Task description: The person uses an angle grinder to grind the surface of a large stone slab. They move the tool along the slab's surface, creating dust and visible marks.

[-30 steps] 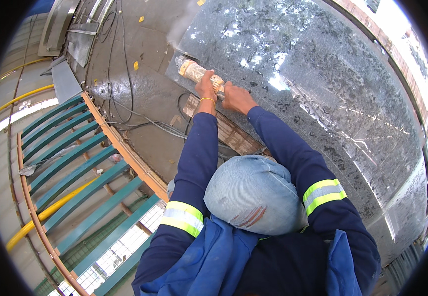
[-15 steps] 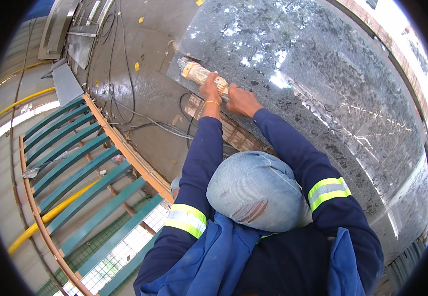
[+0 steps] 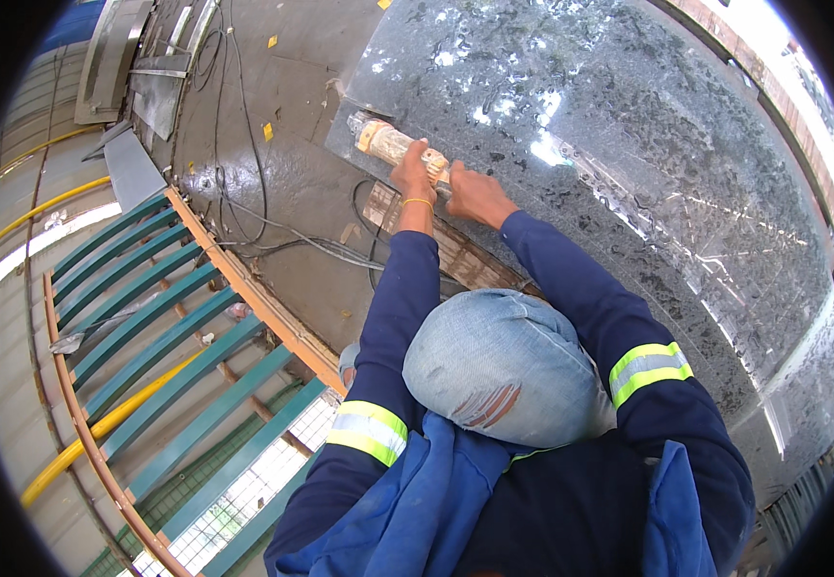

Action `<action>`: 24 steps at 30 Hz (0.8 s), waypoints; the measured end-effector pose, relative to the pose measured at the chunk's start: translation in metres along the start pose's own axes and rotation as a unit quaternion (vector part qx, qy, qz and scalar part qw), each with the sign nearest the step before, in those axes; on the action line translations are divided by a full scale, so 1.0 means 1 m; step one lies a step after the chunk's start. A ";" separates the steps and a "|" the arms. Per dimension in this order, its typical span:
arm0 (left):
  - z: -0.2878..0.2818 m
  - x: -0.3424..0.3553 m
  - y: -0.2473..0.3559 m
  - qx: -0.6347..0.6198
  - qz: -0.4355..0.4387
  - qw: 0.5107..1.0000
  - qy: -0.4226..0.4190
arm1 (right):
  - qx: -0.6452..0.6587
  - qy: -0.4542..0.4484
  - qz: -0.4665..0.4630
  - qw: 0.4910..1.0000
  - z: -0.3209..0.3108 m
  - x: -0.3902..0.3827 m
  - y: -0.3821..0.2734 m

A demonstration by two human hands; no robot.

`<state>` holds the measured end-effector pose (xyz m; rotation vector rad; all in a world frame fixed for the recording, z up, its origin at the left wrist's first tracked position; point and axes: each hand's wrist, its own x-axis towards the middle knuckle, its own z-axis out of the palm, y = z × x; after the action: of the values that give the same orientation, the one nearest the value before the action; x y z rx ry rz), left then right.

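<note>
A worn, dusty angle grinder (image 3: 385, 142) with a pale yellowish body lies slantwise at the left edge of a large grey metal sheet (image 3: 619, 144). Its metal head points to the far left. Around the middle of the body, my left hand (image 3: 412, 177), with a thin yellow band at the wrist, is closed. My right hand (image 3: 477, 196) grips the grinder's rear end, close beside the left. Both arms reach forward past my bent knee (image 3: 494, 361) in torn jeans. Any disc on the tool is too small to make out.
Cables (image 3: 292, 236) run across the grey floor (image 3: 292, 106) on the left. A wooden plank (image 3: 465, 252) lies by the sheet's edge, under my arms. A slatted railing (image 3: 172, 370) in teal and orange stands at the left. Metal offcuts (image 3: 133, 165) lie beyond it.
The view has shifted slightly, and both forearms sit a little farther right in it. Both hands keep their hold on the grinder, which stays in nearly the same place on the sheet.
</note>
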<state>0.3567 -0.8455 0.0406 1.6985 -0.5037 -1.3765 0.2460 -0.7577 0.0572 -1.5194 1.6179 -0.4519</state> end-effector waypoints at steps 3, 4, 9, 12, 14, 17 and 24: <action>-0.002 0.000 -0.002 0.005 0.008 1.000 -0.005 | 0.000 -0.004 0.012 1.000 0.002 0.001 0.001; -0.002 0.002 -0.002 0.003 0.009 1.000 -0.010 | 0.006 -0.005 0.012 1.000 0.003 0.002 0.001; -0.003 0.025 0.008 0.017 0.011 1.000 -0.003 | 0.016 0.010 -0.001 1.000 0.009 0.022 -0.004; -0.001 0.030 0.015 0.033 0.005 0.999 0.006 | 0.013 -0.001 -0.001 1.000 0.013 0.033 -0.003; 0.002 0.028 0.012 0.034 0.005 0.999 0.008 | 0.009 0.006 0.000 1.000 0.013 0.031 0.000; -0.003 0.024 0.010 0.018 0.008 1.000 0.009 | 0.012 0.005 0.003 1.000 0.010 0.023 -0.003; 0.001 -0.007 -0.003 0.009 0.008 1.000 0.000 | 0.010 -0.005 0.007 1.000 0.001 -0.007 0.005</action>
<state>0.3530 -0.8387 0.0418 1.7052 -0.5303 -1.3642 0.2424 -0.7503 0.0550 -1.4920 1.6119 -0.4506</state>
